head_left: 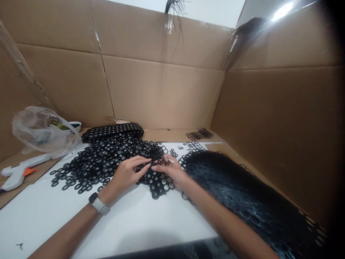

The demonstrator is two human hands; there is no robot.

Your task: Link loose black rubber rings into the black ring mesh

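A sheet of small black rings joined into a mesh lies in front of me, bunched up at its far side. My left hand, with a watch on its wrist, pinches the bunched part between thumb and fingertips. From the other side my right hand also has its fingers closed on the mesh, close to the left fingertips. A short whitish stick-like thing shows at the right fingers; I cannot make out what it is. Left of and behind my hands spreads a large heap of the same ring mesh.
A big dark ring-edged mesh covers the right side. Behind the heap sits a rolled black dotted bundle. At left are a white glue gun, a clear plastic bag and a small white cup. Cardboard walls enclose the white board.
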